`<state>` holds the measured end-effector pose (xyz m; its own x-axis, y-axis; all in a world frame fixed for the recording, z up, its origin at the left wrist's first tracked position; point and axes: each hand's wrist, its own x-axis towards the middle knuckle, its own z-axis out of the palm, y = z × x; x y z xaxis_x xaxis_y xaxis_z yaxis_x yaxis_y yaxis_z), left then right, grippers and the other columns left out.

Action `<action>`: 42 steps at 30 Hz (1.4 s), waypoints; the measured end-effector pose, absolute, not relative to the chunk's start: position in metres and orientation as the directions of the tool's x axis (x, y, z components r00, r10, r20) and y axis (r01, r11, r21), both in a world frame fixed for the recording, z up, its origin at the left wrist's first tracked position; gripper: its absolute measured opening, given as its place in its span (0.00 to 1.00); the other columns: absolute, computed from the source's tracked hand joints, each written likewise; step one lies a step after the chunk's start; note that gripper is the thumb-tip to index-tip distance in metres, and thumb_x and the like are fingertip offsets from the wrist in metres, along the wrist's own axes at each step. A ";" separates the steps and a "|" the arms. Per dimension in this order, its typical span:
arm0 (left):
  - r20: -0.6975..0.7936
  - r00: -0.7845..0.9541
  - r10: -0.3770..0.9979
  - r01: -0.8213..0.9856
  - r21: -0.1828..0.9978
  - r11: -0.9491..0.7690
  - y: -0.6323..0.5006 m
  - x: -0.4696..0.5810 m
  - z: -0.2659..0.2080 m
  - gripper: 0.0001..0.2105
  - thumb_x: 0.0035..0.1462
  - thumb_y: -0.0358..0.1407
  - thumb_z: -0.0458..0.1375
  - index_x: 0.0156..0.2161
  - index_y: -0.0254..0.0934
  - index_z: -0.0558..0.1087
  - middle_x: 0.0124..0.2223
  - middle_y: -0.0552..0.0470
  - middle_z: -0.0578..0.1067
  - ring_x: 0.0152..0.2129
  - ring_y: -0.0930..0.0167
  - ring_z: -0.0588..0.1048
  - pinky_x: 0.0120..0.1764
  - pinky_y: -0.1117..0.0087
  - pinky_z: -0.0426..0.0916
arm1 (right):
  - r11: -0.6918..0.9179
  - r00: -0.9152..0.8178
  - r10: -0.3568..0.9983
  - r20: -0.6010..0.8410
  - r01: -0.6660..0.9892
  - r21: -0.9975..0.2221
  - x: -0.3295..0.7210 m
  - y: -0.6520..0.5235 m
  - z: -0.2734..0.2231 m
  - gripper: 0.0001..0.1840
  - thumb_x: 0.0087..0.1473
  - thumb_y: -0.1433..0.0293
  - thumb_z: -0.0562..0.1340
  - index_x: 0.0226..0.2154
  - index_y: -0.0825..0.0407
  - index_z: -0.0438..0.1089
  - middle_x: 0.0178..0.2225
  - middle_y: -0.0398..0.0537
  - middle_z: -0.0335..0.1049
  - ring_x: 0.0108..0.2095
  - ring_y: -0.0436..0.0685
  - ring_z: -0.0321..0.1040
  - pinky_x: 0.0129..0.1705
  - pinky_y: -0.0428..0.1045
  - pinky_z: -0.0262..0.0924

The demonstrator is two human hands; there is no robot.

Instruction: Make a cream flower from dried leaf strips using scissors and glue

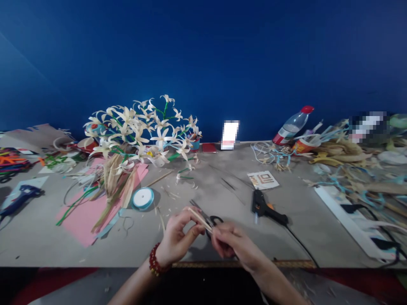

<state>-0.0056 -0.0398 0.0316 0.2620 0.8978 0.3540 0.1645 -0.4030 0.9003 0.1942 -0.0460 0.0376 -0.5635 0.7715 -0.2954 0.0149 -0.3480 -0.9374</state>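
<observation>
A thin, pale strip, perhaps dried husk or straw (199, 217), stretches between my hands above the front of the table. My left hand (179, 235), with a red bead bracelet at the wrist, has its thumb and forefinger closed on the strip. The fingers of my right hand (229, 240) pinch its near end; their tips are slightly blurred. Black scissors (217, 219) show just behind the strip, blades toward the far left, partly hidden by my hands. I cannot tell whether the scissors touch my right hand.
White handmade flowers (160, 137) stand at back left, near a ribbon spool (143, 198) and pink paper (82, 216). A black glue gun (267, 208) lies right, its cord trailing forward; beyond it is a power strip (346, 222). A blue glue gun (22, 197) rests far left.
</observation>
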 end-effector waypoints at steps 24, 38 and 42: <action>0.235 0.342 0.910 0.179 0.934 -0.309 -0.021 0.004 0.038 0.09 0.58 0.38 0.63 0.39 0.34 0.76 0.33 0.49 0.74 0.31 0.69 0.73 0.37 0.69 0.68 | -0.352 -0.234 0.927 -0.294 -0.267 -0.897 0.190 -0.026 0.029 0.21 0.44 0.54 0.72 0.26 0.52 0.66 0.18 0.34 0.55 0.17 0.44 0.46 0.18 0.42 0.41; 0.374 0.363 0.853 0.329 0.805 -0.493 -0.022 0.002 0.048 0.05 0.61 0.31 0.59 0.32 0.38 0.74 0.33 0.49 0.79 0.34 0.67 0.76 0.48 0.61 0.69 | 0.041 -0.378 0.925 -0.043 0.211 -0.977 0.198 -0.039 0.032 0.25 0.64 0.49 0.52 0.29 0.51 0.65 0.24 0.41 0.61 0.26 0.51 0.58 0.29 0.46 0.52; 0.457 0.395 0.797 0.373 0.713 -0.593 -0.020 0.001 0.048 0.03 0.60 0.31 0.59 0.36 0.39 0.76 0.32 0.50 0.80 0.33 0.66 0.78 0.56 0.54 0.65 | 0.182 -0.403 0.915 0.002 0.409 -0.894 0.201 -0.039 0.032 0.26 0.67 0.52 0.49 0.25 0.50 0.63 0.24 0.43 0.62 0.27 0.53 0.60 0.31 0.47 0.51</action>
